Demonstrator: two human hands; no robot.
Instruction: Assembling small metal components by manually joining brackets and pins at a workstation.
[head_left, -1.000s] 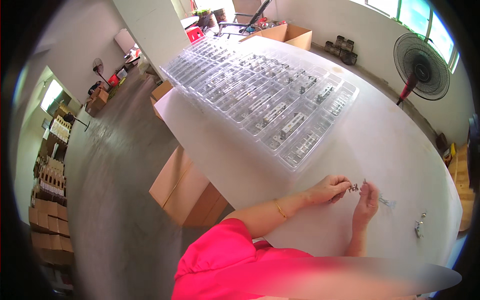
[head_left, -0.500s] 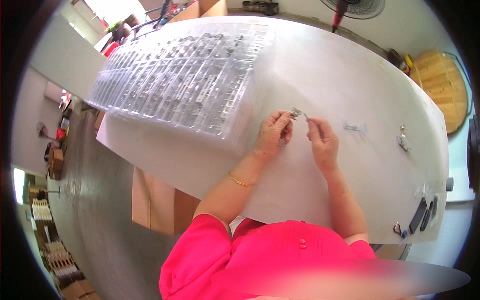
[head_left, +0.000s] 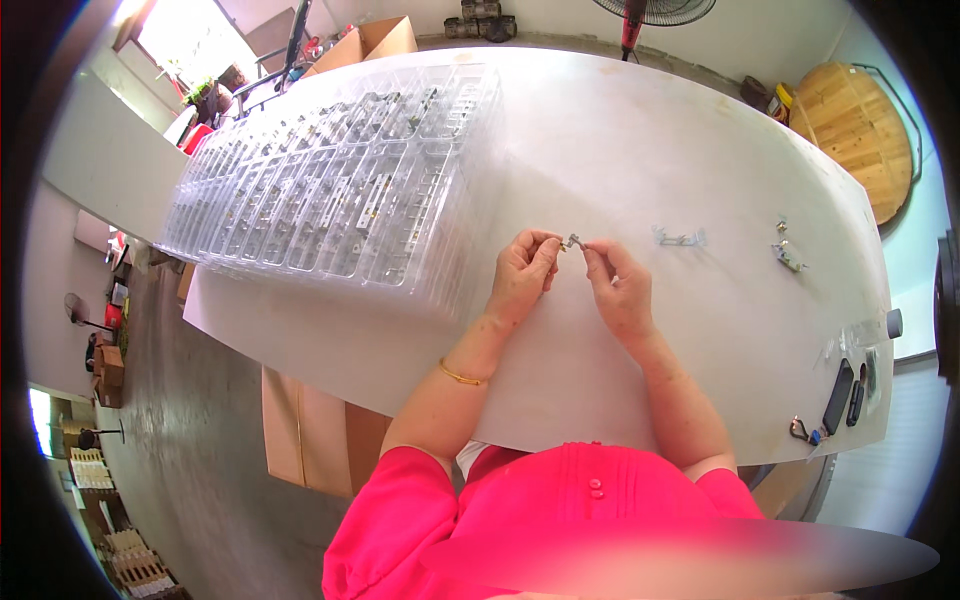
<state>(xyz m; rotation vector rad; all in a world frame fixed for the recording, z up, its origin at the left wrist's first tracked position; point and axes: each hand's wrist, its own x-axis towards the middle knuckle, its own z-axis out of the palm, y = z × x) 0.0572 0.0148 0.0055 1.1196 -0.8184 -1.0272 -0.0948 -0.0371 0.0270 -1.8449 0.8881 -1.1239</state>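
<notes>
Between my two hands is a small silvery metal part (head_left: 572,242), too small to make out its exact kind. My left hand (head_left: 522,275) pinches its left side between thumb and fingertips. My right hand (head_left: 620,288) is closed too, its thumb and forefinger pinching the part's right side. Right of my hands, a flat grey metal bracket-like piece (head_left: 680,238) lies on the white table (head_left: 600,150). Farther right rest some small metal pieces (head_left: 788,258). To the left stands a stack of clear plastic trays (head_left: 440,215), whose compartments hold many metal parts.
A black phone-like object (head_left: 838,397) and a small bunch of keys or trinkets (head_left: 803,431) lie at the table's right edge. A cardboard box (head_left: 300,435) stands below the near left edge. Beyond the table are a fan (head_left: 655,10) and a round wooden board (head_left: 850,140).
My hands have drawn closer together, and the right fingertips now meet the metal part held by the left. The whole view has shifted slightly, moving the trays and table pieces leftward in it.
</notes>
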